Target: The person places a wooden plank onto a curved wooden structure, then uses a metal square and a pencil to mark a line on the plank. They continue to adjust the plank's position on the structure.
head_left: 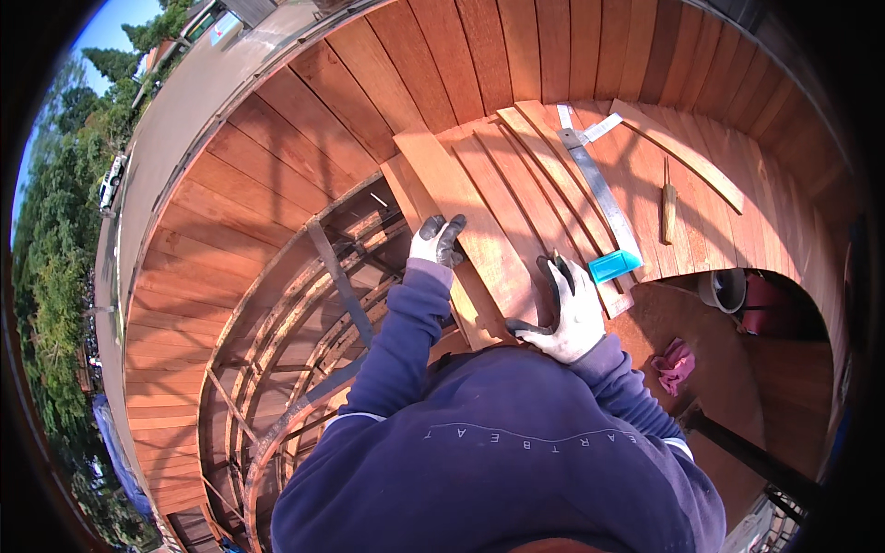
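A wide wooden board [475, 226] lies slantwise over other planks in front of me. My left hand [437, 241], in a white glove with dark fingertips, grips its left edge with bent fingers. At the board's near end my right hand [567, 313], gloved alike, curves thumb and forefinger around the right corner. A small pointed tip shows beside the right forefinger; what it belongs to I cannot make out. Just right of that hand lies a try square [604, 207] with a blue stock [615, 266] and a metal blade.
Several narrow planks [544, 184] lie side by side beneath the square. A wooden-handled pointed tool [668, 207] and a loose strip [678, 157] lie farther right. An open metal frame [336, 267] gapes at left. A pink cloth [674, 366] and a black bar [751, 452] are at lower right.
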A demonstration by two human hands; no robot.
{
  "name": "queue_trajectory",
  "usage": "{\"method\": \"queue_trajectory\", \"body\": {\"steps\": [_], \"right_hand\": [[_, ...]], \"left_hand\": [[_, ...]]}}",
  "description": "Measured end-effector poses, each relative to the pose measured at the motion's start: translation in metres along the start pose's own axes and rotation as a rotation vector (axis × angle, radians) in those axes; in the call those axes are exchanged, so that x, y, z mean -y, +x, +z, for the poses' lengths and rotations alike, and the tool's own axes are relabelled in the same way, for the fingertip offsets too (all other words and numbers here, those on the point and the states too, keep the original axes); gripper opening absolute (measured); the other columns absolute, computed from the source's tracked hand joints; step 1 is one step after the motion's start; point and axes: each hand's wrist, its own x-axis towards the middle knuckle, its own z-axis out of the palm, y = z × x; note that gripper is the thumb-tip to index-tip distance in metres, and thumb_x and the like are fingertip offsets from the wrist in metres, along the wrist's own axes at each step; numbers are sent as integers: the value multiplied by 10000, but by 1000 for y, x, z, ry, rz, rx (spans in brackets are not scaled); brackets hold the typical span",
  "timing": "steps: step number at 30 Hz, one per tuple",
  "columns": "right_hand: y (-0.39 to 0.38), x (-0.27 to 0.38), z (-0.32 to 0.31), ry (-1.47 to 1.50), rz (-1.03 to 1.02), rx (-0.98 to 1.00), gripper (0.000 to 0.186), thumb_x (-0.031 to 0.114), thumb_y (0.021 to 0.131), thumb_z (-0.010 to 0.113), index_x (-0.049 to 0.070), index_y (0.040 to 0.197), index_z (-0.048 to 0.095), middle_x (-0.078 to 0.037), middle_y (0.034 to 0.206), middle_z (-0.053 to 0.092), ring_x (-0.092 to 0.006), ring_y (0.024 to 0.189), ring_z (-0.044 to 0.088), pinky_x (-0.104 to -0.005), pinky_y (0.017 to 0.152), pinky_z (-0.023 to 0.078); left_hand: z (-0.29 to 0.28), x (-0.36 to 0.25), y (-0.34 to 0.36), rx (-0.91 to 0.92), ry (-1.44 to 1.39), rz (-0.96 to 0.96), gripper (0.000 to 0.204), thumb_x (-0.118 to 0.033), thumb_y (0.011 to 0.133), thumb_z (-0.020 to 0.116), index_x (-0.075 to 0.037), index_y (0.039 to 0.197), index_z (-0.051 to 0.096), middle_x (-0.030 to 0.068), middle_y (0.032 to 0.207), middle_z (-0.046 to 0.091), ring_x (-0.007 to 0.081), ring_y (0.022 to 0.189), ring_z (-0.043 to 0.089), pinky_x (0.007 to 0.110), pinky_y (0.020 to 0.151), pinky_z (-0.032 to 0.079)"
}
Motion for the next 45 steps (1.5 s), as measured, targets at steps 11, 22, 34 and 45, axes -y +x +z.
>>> {"method": "queue_trajectory", "body": {"steps": [11,22,34,45], "right_hand": [[-11,59,77,73,213,108,907,345,683,816,-24,1403,406,-265,1321,457,-436,1160,491,-484,989,452],[-25,76,106,-156,261,-61,777,280,635,787,59,1330,521,-184,1308,512,-377,1160,515,-471,987,444],[-108,69,97,-2,581,-164,947,548,658,817,39,1386,487,-244,1266,506,-423,1160,502,-525,1003,406],[-111,61,115,-50,410,-192,796,515,628,827,36,1224,607,-170,1114,618,-347,979,620,-461,792,459]], "left_hand": [[-77,23,51,248,22,-250,247,-178,905,723,-171,792,503,3,669,490,116,462,448,295,423,430],[-73,-51,135,-108,1034,1052,325,-273,857,724,-70,1101,656,148,1037,676,325,979,646,402,898,512],[-58,-56,206,-82,1618,880,499,-500,954,501,-103,1204,669,142,1195,673,327,1147,588,438,1031,414],[-58,-46,221,-138,1473,791,375,-407,919,609,-122,1147,695,126,1186,663,332,1153,574,434,1026,423]]}}
